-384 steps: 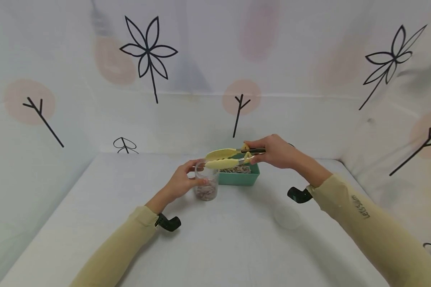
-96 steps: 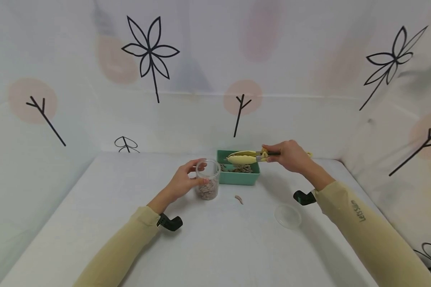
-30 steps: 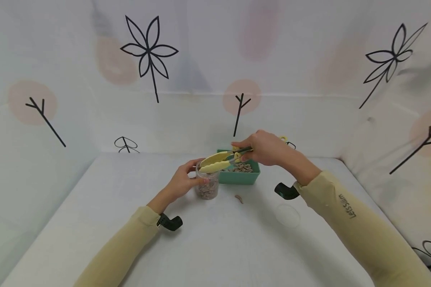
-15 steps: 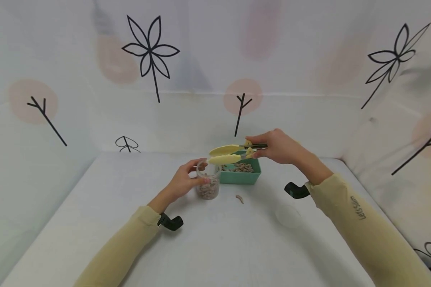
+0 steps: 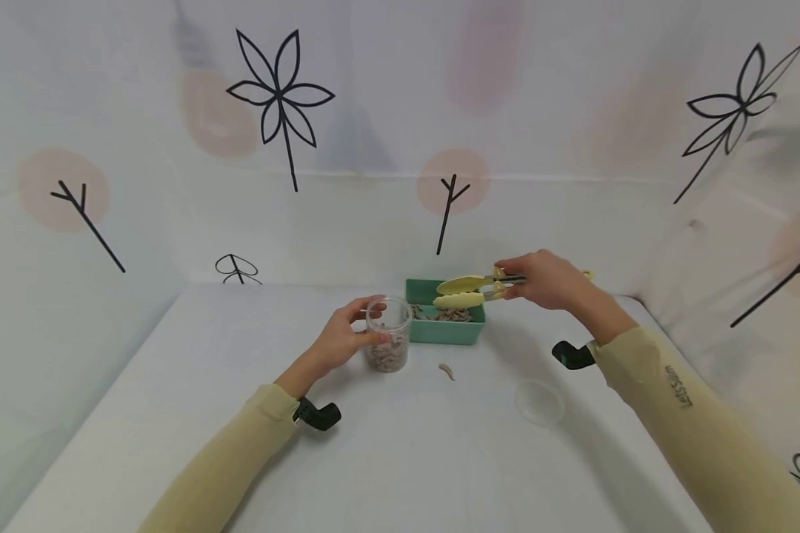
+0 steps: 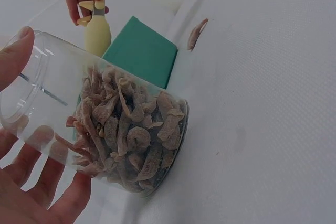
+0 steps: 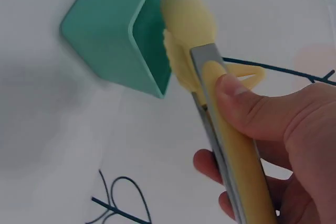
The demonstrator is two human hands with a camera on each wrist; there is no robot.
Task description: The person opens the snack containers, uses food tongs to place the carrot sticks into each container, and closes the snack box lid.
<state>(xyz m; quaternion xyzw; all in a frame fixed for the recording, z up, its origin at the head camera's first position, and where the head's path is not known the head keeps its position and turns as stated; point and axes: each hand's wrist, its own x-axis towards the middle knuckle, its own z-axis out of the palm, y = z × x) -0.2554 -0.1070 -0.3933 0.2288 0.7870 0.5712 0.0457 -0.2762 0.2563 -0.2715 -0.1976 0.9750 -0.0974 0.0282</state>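
My left hand [image 5: 340,339] grips a clear plastic jar [image 5: 388,348] round its side; the jar stands uncapped on the table. Brown, dried, curled pieces [image 6: 131,129] fill its lower part. With my right hand [image 5: 548,283] I hold yellow-tipped tongs [image 5: 463,292] by the handles. Their heads hover over a green rectangular box [image 5: 447,333], a little apart, and no piece shows between them. More dried pieces [image 5: 453,315] lie in the box, partly hidden by the tongs. In the right wrist view, the tongs' heads [image 7: 189,19] are at the box's rim.
One loose dried piece [image 5: 446,371] lies on the white table [image 5: 400,459] in front of the box. A clear round lid [image 5: 538,403] lies flat to the right. Patterned white cloth [image 5: 360,222] rises behind the table.
The tongs have gone back and forth between box and jar; in the last second they moved right, from the jar's mouth to over the box. A loose piece has appeared on the table since the first frame.
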